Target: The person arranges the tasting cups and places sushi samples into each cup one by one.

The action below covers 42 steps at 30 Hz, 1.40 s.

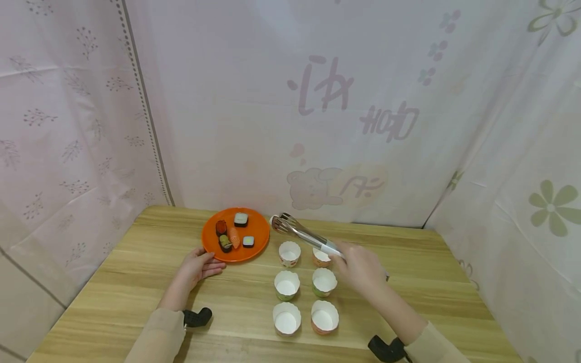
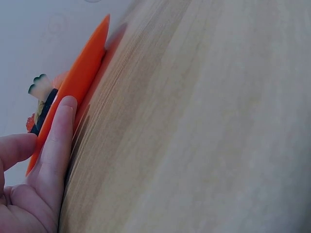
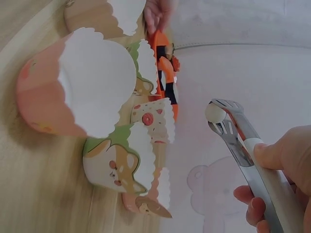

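My left hand (image 1: 199, 267) holds the near-left rim of an orange plate (image 1: 259, 222), thumb at the edge and a finger along the underside. Toy sushi lies on the plate: a red-topped piece (image 1: 221, 227), a salmon piece (image 1: 233, 237), a brownish-green-topped piece (image 1: 224, 243) and two white rolls with dark sides, one larger (image 1: 241, 219) and one smaller (image 1: 248, 241). My right hand (image 1: 363, 267) grips metal tongs (image 1: 310, 237) with white handles. Between the tong tips sits a small white round piece (image 3: 215, 114), raised above the table to the right of the plate.
Several scalloped paper cups (image 1: 287, 285) stand in two columns on the wooden table (image 1: 386, 322), right of the plate. The tongs and right hand partly cover the far-right cup (image 1: 321, 258). A printed curtain (image 1: 236, 126) hangs behind the table and along both sides.
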{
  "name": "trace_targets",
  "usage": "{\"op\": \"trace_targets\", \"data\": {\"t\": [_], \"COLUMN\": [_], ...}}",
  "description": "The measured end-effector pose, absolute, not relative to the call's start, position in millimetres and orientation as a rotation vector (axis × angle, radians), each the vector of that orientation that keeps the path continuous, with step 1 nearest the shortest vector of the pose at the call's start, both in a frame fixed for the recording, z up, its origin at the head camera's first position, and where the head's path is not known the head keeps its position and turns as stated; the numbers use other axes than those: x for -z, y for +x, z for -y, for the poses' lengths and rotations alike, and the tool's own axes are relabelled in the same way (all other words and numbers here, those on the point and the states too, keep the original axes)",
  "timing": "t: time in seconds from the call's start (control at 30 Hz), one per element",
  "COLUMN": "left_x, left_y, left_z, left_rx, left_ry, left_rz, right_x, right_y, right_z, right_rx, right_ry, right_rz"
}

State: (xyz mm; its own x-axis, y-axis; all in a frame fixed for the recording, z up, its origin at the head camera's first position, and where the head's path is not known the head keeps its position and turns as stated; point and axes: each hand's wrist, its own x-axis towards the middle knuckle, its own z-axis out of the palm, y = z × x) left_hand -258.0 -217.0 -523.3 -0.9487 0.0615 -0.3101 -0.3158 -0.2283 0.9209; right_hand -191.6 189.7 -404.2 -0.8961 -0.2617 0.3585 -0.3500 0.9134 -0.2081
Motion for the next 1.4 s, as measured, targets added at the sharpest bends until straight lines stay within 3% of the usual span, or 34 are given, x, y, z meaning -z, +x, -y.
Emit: {"op": "trace_targets", "data": {"t": [1.4], "left_x": [526], "left_y": [-261], "left_z": [217], "left_rx": [-2.270], "left_ry": [-0.328], "left_rz": [-1.788], "right_x": [415], "right_y": [-161], "right_z": [-218], "right_rx": [-0.226], "right_ry": [0.506], "right_rz": [2.737]}}
